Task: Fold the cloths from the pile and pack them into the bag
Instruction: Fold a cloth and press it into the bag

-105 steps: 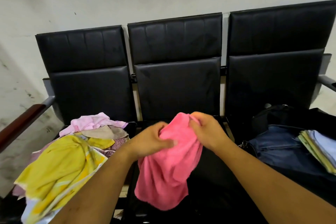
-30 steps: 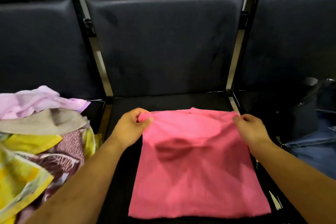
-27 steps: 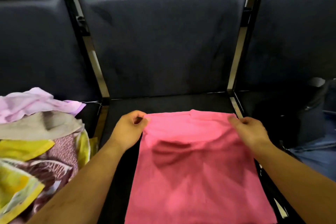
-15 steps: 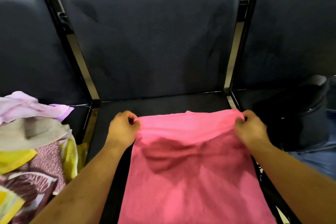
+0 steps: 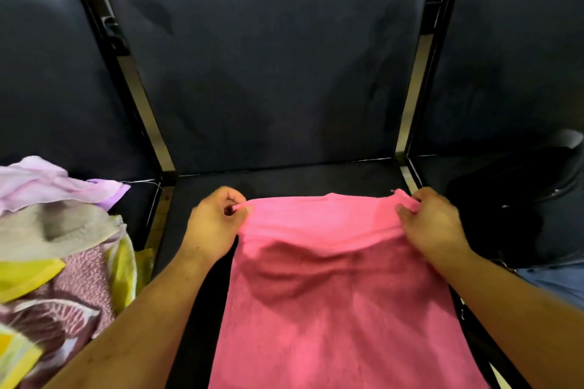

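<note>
Now left grip (image 5: 218, 224) is clamped on the far-left corner of the pink cloth (image 5: 331, 294), thumb and curled fingers pinching the hem. Right grip (image 5: 433, 224) is clamped the same way on the far-right corner. Far edge is taut between them, a little lifted off the middle seat (image 5: 284, 183). Rest of the cloth lies spread on that seat, near edge out of frame.

Step in hand, as I judge it: first fold. To do it well:
- hold both corners level with equal tension
- carry the far edge straight back over the cloth
- match corners before letting go
- smooth the shadowed wrinkle across the middle

Uneven pull would likely skew the fold.

Pile (image 5: 57, 246) of unfolded cloths sits on the seat left of the middle seat. Dark bag (image 5: 521, 193) is on the seat right of it, only partly in view.
</note>
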Available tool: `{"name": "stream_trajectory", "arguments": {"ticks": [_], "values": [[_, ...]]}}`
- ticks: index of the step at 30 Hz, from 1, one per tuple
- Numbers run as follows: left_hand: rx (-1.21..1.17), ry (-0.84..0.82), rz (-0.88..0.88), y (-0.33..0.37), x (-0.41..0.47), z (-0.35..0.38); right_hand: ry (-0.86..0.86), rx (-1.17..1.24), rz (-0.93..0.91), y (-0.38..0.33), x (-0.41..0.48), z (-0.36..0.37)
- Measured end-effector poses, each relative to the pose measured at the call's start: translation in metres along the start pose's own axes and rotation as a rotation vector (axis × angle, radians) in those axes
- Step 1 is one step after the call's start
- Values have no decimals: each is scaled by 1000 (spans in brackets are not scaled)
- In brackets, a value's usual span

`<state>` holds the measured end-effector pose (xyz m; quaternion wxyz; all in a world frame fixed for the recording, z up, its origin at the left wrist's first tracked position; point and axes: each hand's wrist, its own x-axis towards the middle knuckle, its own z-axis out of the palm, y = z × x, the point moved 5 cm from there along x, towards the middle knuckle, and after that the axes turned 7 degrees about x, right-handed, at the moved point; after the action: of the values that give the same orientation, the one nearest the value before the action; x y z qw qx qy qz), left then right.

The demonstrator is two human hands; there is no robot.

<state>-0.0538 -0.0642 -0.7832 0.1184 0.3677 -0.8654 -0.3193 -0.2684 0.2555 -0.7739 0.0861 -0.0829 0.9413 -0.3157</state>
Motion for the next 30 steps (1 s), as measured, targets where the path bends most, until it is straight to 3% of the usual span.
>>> {"name": "stream_trajectory", "arguments": {"ticks": [5, 11, 20, 25, 30], "values": [[-52, -35, 9, -1, -6, -20, 39, 257, 96, 2, 1, -14], [-164, 73, -1, 24, -29, -85, 30, 575, 127, -22, -25, -54], [-371, 369, 211, 119, -73, -243, 150, 769, -221, -142, -72, -192], [-332, 456, 304, 148, -128, -310, 272, 692, -363, -174, -121, -249], [-367, 333, 260, 110, -181, -292, 161, 451, -387, -138, -177, -219]]}}
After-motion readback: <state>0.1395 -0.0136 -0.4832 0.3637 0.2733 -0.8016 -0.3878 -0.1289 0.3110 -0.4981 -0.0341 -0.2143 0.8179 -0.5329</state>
